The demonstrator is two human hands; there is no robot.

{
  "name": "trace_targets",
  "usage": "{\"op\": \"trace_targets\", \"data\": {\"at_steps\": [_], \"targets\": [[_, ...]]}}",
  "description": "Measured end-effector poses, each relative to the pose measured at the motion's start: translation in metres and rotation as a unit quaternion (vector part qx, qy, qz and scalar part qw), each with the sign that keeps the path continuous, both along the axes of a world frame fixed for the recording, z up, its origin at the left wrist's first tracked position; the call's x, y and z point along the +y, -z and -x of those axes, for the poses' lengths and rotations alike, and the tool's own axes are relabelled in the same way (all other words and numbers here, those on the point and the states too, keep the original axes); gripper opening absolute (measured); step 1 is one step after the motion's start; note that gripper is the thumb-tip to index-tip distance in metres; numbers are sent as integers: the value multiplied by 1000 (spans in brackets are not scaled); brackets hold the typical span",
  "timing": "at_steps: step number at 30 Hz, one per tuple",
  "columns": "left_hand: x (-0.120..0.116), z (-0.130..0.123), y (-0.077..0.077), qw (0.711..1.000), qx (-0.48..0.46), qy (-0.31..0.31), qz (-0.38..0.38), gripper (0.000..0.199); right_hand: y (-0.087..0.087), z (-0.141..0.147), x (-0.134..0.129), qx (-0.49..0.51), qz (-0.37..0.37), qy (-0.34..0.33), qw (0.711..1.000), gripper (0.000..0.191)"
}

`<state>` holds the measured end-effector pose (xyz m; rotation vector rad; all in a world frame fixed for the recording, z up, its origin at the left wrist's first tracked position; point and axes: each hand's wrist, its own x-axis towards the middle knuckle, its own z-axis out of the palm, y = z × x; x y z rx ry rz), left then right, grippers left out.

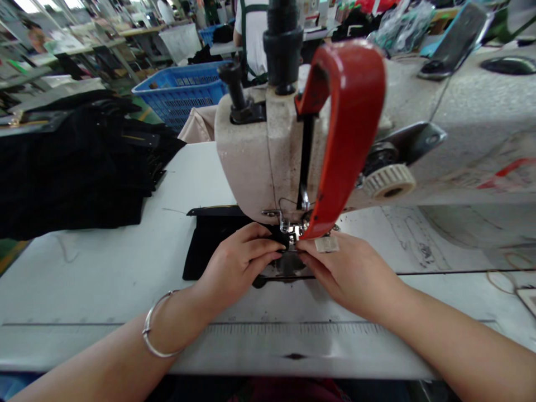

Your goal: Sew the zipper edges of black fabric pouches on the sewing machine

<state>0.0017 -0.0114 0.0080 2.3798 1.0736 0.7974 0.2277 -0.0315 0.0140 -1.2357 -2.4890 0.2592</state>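
Observation:
A black cloth piece (pixel 205 245) with a zipper strip (pixel 215 211) along its far edge lies on the white sewing table, its right end under the presser foot (pixel 292 237) of a sewing machine (pixel 251 134). My left hand (pixel 237 259) is closed on the cloth, its fingertips just left of the foot. A silver bangle circles that wrist. Close to the foot on the right, my right hand (pixel 347 268) has its thumb and fingers pinched together; what lies between them is hidden. Tape (pixel 326 244) is wrapped round one of its fingers.
The machine's red curved guard (pixel 352 123) rises right above my hands. A heap of black garments (pixel 75 162) covers the table's left end. Behind stand a blue basket (pixel 180 89) and a person (pixel 253 44). A printed ruler (pixel 268 328) runs along the near edge.

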Motion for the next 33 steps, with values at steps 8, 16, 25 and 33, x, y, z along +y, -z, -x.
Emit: {"op": "trace_targets", "data": {"at_steps": [8,16,25,33], "targets": [[0,0,1,1000,11,10,-11,16,-2,0,-1,-37,-32,-13,999,20],[-1,-1,4,998,15,21,-63,16,5,2,-3,64,45,-13,997,20],[-7,-3,-2,997,33,15,-70,8,-2,-71,6,-122,-24,112,986,17],[-10,-5,8,990,43,-114,-66,22,-1,-12,-9,-63,-156,-107,980,17]]}}
